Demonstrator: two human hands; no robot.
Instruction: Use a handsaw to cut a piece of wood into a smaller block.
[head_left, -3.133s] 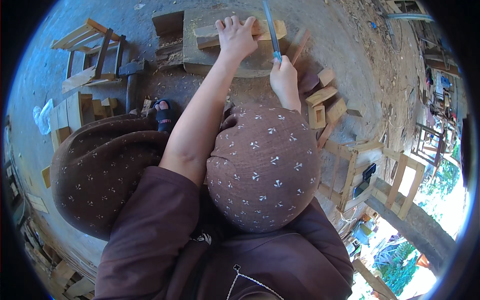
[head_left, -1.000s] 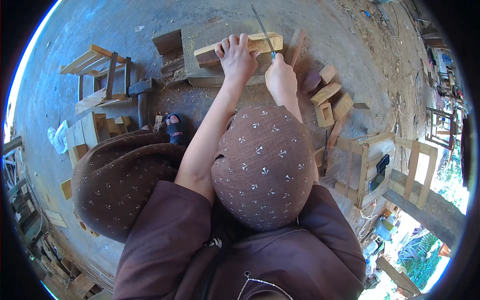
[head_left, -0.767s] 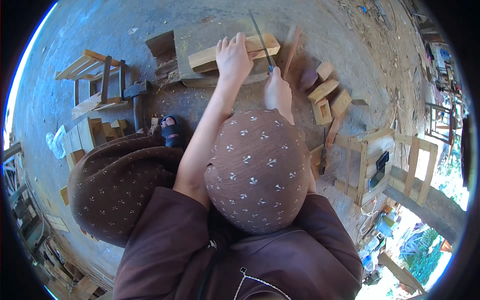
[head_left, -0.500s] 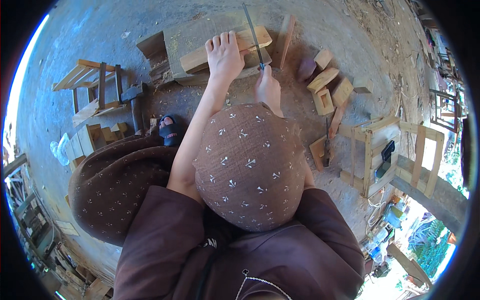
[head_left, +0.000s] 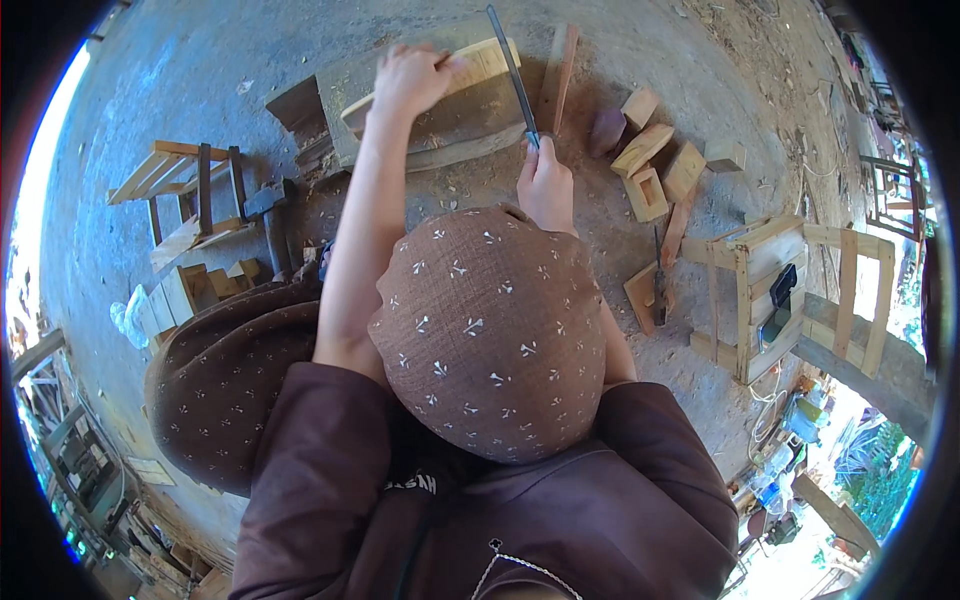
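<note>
My left hand (head_left: pixel 408 82), slightly blurred, grips a pale wooden bar (head_left: pixel 487 60) that lies slanted on a low, wide wooden block (head_left: pixel 450 147), its fingers bent over the bar. My right hand (head_left: pixel 547 187) is closed round the bluish handle of a long, thin metal tool (head_left: pixel 508 52), perhaps a file. The blade reaches up across the bar's right end, right of my left hand; whether it touches the wood I cannot tell. A narrow reddish plank (head_left: pixel 563 75) stands beside the block's right end. My patterned brown trouser knee (head_left: pixel 485 335) hides part of my right forearm.
Small wood blocks (head_left: pixel 683 170) lie at the right, near a dark tool (head_left: pixel 660 285). A wooden frame (head_left: pixel 742 300) holding a phone (head_left: pixel 782 287) stands farther right. At the left are a small slatted frame (head_left: pixel 204 190), a hammer (head_left: pixel 266 198), wood pieces (head_left: pixel 183 295) and a plastic bag (head_left: pixel 130 320).
Over the last seconds my left hand and the bar have shifted leftward in view, the bar now at a steeper slant. The blade has also moved left, still held in my right hand.
</note>
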